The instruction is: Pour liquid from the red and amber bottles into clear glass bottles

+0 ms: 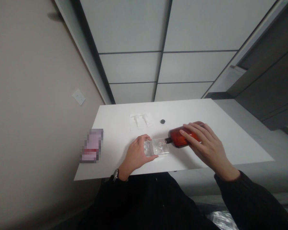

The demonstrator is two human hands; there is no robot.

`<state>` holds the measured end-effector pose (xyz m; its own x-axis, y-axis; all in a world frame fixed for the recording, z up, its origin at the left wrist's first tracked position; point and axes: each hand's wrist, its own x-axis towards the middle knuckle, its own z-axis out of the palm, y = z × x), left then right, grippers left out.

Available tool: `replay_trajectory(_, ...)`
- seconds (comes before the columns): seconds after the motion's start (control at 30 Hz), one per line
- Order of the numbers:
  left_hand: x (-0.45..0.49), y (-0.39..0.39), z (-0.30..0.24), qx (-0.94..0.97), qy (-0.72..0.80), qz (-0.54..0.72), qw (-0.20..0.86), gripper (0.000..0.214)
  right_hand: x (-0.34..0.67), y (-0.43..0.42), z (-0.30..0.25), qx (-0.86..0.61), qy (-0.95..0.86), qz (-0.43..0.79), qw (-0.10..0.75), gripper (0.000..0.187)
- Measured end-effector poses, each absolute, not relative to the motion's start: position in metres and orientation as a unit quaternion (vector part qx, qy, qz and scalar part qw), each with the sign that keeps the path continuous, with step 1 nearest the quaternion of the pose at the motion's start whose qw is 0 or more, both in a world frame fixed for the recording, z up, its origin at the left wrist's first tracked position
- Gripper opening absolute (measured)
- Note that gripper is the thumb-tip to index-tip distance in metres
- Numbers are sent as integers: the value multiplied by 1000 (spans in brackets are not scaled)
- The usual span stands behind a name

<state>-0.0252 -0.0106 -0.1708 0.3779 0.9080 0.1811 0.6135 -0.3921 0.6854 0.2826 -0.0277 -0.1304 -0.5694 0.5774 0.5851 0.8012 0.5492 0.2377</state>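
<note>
Dark sleeves frame the bottom of the view, with a wristwatch at the left cuff, about 7 o'clock from the middle of the counter. Just beyond it, the left hand is curled around the outer end of a clear bottle that lies on its side on the white top, thumb and fingers closed on it. At 3 o'clock from that, the right hand lies over a red bottle, fingers long and spread across its upper face, gripping it on its side. The red bottle's dark neck points to 9 o'clock and meets the clear bottle's end. Whether the two mouths touch is too small to tell.

As I judge it, the risk is slippage. Both bottles look smooth and glossy and the counter is slick and flat, so either could slide or roll under a light grip. If the necks part, whatever the red one holds could run onto the counter. The right hand's flat hold gives less control than a full wrap would.

The clear bottle looks like thin, flattish transparent plastic. The red one is translucent, rounded at the shoulders, with a narrow dark neck. Farther off, near 12 o'clock, lie a small round dark cap and a packet of white pump heads. At 9 o'clock a blurred pink item sits at the counter's edge, with a wall socket beyond.
</note>
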Motion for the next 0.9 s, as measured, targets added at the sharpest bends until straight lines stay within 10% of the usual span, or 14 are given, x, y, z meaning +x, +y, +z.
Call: replay_trajectory(0.9, -26, -11, -171, 786, 486, 270, 271, 69, 287, -26, -110, -384, -853, -289, 205, 66)
